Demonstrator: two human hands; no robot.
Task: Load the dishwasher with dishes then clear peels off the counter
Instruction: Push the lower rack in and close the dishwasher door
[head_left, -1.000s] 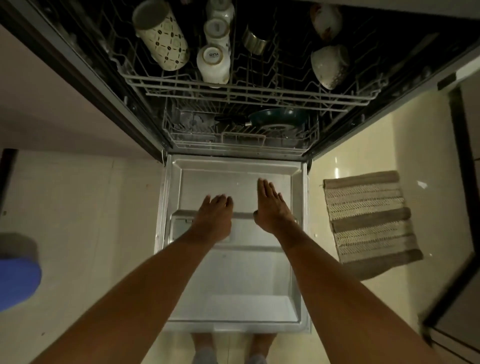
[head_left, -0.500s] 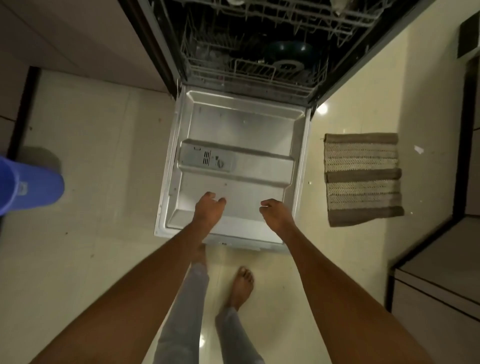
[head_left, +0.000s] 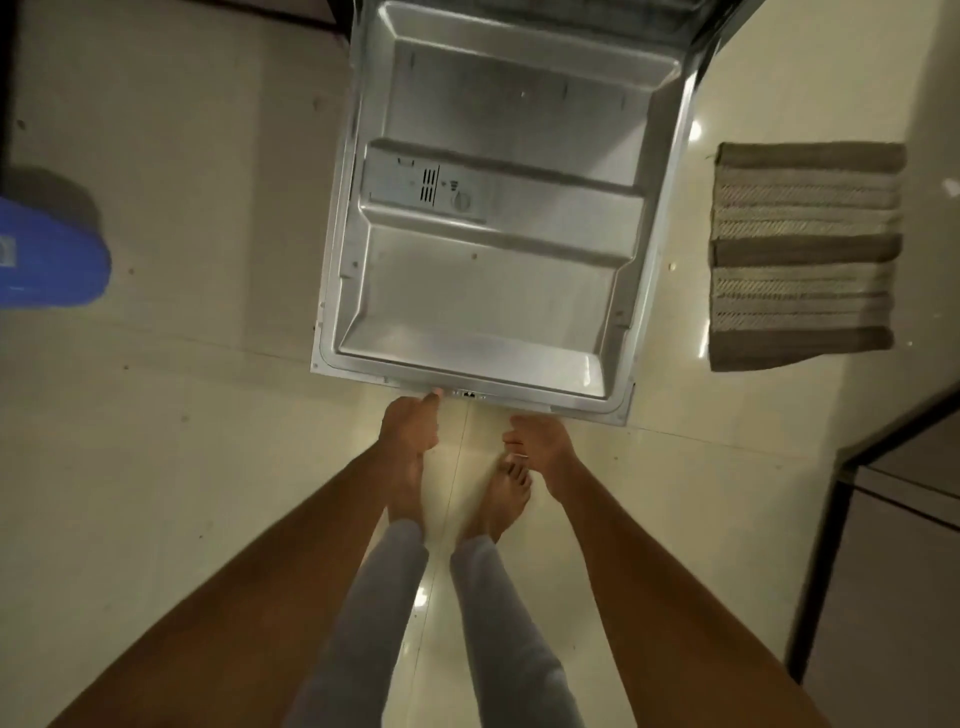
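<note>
Dishwasher door (head_left: 498, 218): lies folded down flat in the upper middle of the view, its steel inner face turned up, its near edge towards the person.
Blue container (head_left: 49, 254): at the far left edge, on the floor, well apart from the door; only part of it shows.
Floor (head_left: 182, 415): pale glossy tiles, with small glints of light near the door's right side and between the legs.
Detergent panel (head_left: 441, 189): set in a raised band across the middle of the door, left of centre, with a slotted grille and a round knob beside it.
Left hand (head_left: 410, 423): just at the door's near edge, left of centre; the fingers are curled downward and a fingertip touches the rim. I cannot tell whether it really grips the edge.
Right hand (head_left: 540, 439): just below the door's near edge, right of the left hand; the fingers are loosely curled and hold nothing, and a small gap seems to separate them from the rim.
Feet and legs (head_left: 498, 499): bare feet on the floor directly under the hands, with grey trouser legs running towards the near edge of the view.
Mat (head_left: 805, 254): striped woven mat in brown and beige, lying flat on the floor to the right of the door, apart from it.
Cabinet (head_left: 893, 561): dark-framed unit at the near right corner.
</note>
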